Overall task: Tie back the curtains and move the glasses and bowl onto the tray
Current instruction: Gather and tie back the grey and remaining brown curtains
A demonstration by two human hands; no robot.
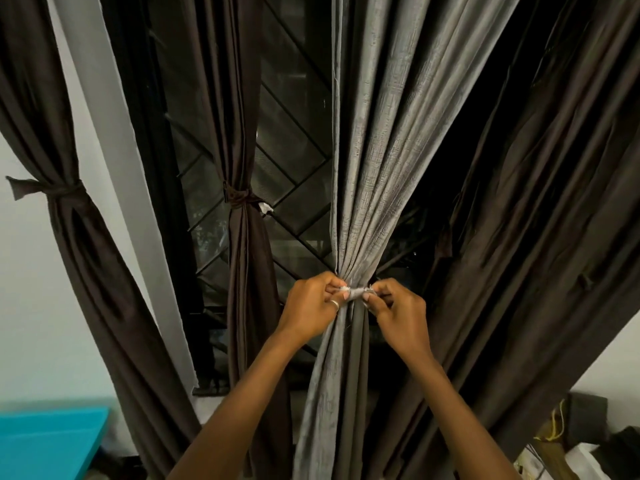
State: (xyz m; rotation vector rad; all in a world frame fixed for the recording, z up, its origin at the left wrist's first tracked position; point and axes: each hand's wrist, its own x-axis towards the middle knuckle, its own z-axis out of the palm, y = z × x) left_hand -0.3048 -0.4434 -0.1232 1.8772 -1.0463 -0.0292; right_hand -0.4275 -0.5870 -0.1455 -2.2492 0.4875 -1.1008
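In the head view, a dark window with a diagonal metal grille [294, 150] fills the middle. Two dark brown curtains hang left of centre: one against the white wall [65, 237] and one in front of the glass [242, 254]. Each is already cinched at its waist with a knotted brown sash. A broad, loose brown curtain [536, 202] drapes down the right side. The corner of a turquoise surface [52, 441] shows at lower left, and some dim clutter [571, 441] sits at lower right (too dark to name).

The grey curtain [374, 150] hangs in the centre, in front of the grille, with its folds gathered into a narrow bunch. A pale tie band [356, 294] wraps across that bunch.

The left hand [313, 306] wears a ring [334, 304], and its curled fingers [341, 296] pinch the band's left end. The right hand [398, 306] mirrors it, with curled fingers [372, 297] pinching the right end. The two hands are close together, with the gathered cloth between them and both forearms reaching up from below.
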